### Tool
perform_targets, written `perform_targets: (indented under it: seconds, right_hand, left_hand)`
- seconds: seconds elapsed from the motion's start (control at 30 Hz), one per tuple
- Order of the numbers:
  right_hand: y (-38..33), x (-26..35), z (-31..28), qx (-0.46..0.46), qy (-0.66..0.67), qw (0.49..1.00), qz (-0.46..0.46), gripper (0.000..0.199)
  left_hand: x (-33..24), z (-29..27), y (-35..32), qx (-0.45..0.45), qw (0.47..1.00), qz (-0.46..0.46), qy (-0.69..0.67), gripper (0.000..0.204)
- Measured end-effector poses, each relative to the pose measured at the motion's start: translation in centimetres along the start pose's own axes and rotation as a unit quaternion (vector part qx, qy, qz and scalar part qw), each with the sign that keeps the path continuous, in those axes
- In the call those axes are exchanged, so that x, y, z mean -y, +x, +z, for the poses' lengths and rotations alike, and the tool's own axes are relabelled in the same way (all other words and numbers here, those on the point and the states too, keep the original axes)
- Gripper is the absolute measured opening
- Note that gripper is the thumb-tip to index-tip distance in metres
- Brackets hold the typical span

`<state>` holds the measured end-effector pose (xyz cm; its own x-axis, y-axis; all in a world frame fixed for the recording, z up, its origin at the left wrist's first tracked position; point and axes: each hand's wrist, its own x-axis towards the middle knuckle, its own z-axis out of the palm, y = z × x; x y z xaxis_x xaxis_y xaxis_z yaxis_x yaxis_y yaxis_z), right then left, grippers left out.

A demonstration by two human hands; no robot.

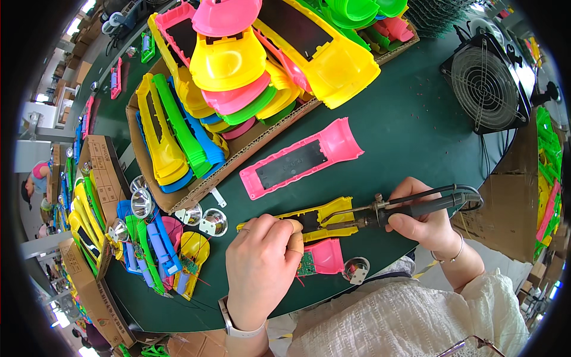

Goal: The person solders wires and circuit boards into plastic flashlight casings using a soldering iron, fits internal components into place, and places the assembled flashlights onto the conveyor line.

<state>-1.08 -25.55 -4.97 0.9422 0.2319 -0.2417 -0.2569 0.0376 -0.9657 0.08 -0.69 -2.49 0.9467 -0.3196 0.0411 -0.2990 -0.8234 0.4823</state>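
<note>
My right hand (429, 225) grips a black-handled soldering iron (416, 206) with a thin feed tube and a cable at its back. Its metal tip points left, over a yellow plastic flashlight housing (338, 212) with a black panel. My left hand (259, 271) is closed over that housing's left part, fingertips pinched close to the iron's tip. Whatever the fingers pinch is hidden; beige covers show on fingertips. Just below lies a pink housing (327, 256) with a green circuit board (307, 264), partly behind my left hand. A round silver reflector (356, 269) rests beside it.
Beyond my hands lies another pink housing (342, 146). A cardboard box (238, 156) heaped with coloured housings stands behind it. At left are loose reflectors (213, 222) and wired housings (191, 262). A black fan (488, 83) stands far right, by the table's curved edge.
</note>
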Motion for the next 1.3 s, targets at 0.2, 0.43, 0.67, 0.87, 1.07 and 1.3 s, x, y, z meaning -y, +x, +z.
perform_targets:
  seconds: [0.2, 0.43, 0.67, 0.87, 1.07, 1.3]
  right_hand:
    - [0.0, 0.0, 0.0, -0.017, 0.050, 0.999, 0.007, 0.024]
    - [0.1, -1.2, -1.0, -0.076, 0.190, 0.979, -0.016, 0.035]
    - [0.3, -1.3, -0.8, -0.083, 0.209, 0.974, -0.029, 0.034]
    - [0.2, -1.4, -0.8, -0.082, 0.208, 0.974, -0.033, 0.034]
    - [0.1, -1.4, -0.8, -0.078, 0.210, 0.974, -0.032, 0.035]
    - [0.1, -1.3, -0.6, -0.081, 0.208, 0.974, -0.032, 0.035]
  left_hand:
    - [0.0, 0.1, -0.1, -0.002, 1.000, 0.002, 0.002, 0.008]
    - [-0.1, 0.1, 0.0, 0.000, 1.000, 0.002, 0.005, 0.008]
    - [-0.2, 0.0, 0.0, 0.000, 1.000, 0.001, 0.008, 0.008]
    - [-0.3, 0.0, 0.0, 0.004, 1.000, 0.000, 0.010, 0.007]
    - [-0.2, 0.0, -0.1, 0.001, 1.000, 0.010, 0.012, 0.008]
    - [-0.6, -0.5, -0.2, 0.004, 0.999, 0.011, 0.038, 0.009]
